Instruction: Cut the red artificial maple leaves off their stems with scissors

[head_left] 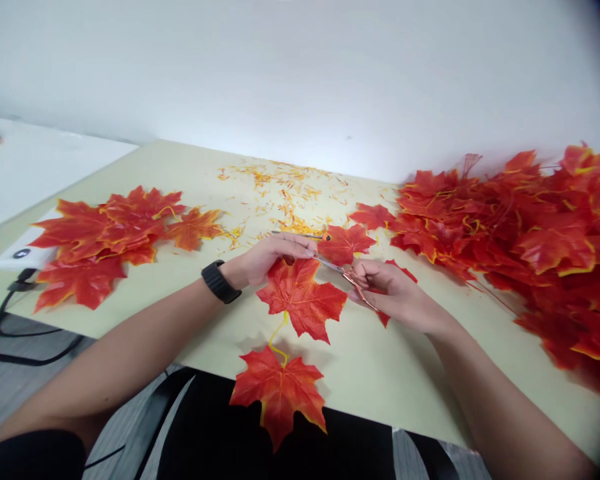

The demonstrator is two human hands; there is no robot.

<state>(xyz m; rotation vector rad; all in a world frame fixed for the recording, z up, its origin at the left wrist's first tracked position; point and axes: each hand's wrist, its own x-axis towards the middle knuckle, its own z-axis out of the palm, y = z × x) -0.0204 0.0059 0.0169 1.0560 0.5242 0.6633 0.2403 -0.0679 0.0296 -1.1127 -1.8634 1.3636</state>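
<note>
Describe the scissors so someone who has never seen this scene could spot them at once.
Start at the pale table and find the person's right hand near its middle. That hand holds the scissors, blades pointing toward the left hand. Their shiny copper-coloured handles set them apart from the red leaves nearby.

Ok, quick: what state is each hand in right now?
Left hand: closed, holding a red leaf near its edge.
Right hand: closed, holding scissors.

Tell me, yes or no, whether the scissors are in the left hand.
No, the right hand holds the scissors, while the left hand holds a red leaf.
</note>
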